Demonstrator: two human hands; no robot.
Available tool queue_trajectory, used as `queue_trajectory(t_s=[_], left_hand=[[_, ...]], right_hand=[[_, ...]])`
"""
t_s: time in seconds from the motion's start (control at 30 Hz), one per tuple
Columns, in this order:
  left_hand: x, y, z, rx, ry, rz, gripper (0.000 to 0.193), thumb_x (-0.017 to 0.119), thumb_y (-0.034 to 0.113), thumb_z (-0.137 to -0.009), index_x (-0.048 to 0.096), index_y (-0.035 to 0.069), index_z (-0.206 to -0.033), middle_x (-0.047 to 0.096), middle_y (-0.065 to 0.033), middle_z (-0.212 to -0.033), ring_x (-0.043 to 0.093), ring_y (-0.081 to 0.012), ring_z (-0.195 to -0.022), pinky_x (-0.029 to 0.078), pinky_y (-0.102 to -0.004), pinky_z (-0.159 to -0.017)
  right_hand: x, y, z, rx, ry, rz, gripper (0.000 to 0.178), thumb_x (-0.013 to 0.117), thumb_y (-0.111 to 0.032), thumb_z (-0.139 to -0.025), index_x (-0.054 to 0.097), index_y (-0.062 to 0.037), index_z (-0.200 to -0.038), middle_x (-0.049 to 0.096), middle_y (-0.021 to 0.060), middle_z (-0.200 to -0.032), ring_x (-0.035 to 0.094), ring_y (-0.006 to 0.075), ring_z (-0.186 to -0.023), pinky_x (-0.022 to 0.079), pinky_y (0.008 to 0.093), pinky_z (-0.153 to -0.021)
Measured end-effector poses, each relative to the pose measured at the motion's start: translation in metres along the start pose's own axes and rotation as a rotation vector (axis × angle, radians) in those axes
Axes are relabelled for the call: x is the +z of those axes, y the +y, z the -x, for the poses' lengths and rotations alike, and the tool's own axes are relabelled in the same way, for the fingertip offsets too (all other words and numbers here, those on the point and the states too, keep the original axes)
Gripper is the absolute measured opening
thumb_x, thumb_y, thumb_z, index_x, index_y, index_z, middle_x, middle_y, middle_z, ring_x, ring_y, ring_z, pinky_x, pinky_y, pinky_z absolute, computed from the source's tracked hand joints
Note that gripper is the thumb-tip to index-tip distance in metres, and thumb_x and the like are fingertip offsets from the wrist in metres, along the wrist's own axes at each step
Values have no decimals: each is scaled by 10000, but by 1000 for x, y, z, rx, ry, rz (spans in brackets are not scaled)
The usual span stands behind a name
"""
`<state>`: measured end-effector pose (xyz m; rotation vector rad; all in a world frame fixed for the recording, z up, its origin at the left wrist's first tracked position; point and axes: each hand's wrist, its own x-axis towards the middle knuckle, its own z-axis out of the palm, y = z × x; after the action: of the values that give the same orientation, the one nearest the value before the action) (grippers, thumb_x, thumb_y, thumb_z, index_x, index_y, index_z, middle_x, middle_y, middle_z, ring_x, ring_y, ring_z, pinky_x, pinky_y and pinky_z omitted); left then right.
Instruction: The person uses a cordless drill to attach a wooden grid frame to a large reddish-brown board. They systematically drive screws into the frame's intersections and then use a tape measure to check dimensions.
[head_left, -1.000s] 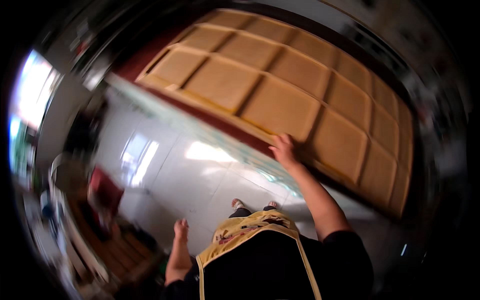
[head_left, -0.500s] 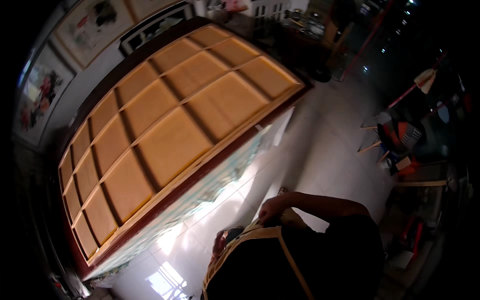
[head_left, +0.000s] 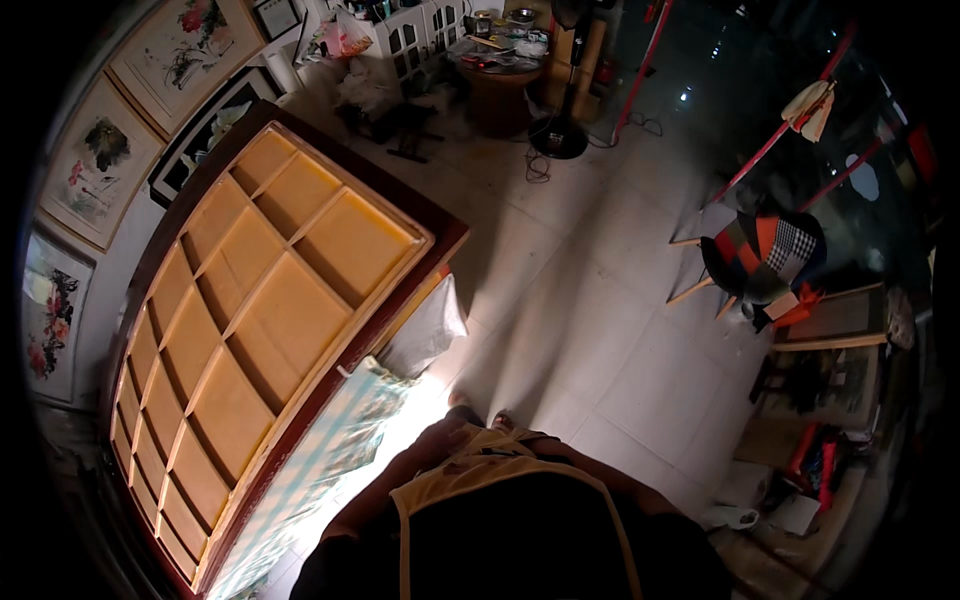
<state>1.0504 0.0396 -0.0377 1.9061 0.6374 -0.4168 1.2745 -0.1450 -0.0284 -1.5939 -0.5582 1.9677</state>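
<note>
I wear a tan apron [head_left: 480,476] over a dark top. My left hand [head_left: 446,436] is low in front of me by the apron's front. It is in shadow, and its fingers do not show clearly enough to tell whether they grip the cloth. My right forearm [head_left: 605,474] reaches inward to the apron's other side; the hand at its end is mostly hidden in the dark. To my left stands a large table with a dark red edge [head_left: 345,375], bearing a wooden lattice frame [head_left: 300,268] with tan panels in its cells.
A checked cloth [head_left: 335,455] hangs from the table's near side. Ahead on the tiled floor [head_left: 560,270] stands a fan base [head_left: 558,138]. A patchwork chair [head_left: 765,255] is at right, near a red pole [head_left: 755,165]. Framed paintings [head_left: 100,160] line the left wall.
The view has swung to the right, so the table now sits further left and more floor shows. My right arm, earlier bent with its hand at the apron, has drawn lower.
</note>
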Motion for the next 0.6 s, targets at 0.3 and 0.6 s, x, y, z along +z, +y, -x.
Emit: queue_trajectory(t_s=[0.3, 0.6], left_hand=[[-140, 118, -157, 119, 238, 350, 417, 582, 315, -971, 583, 34, -1279, 586, -153, -1302, 559, -274, -1203, 435, -351, -1029], [-301, 210, -327, 215, 286, 292, 464, 548, 381, -983, 579, 25, -1279, 597, -173, -1268, 573, -294, -1170, 456, -373, -988]], right_hand=[[-167, -101, -4, -30, 137, 75, 432, 487, -287, -977, 544, -15, -1307, 624, 166, -1214, 600, 252, -1089, 456, 339, -950], [-343, -270, -37, 8, 182, 256, 423, 486, -266, -967, 542, -12, -1301, 626, 158, -1215, 604, 246, -1074, 464, 338, -933]])
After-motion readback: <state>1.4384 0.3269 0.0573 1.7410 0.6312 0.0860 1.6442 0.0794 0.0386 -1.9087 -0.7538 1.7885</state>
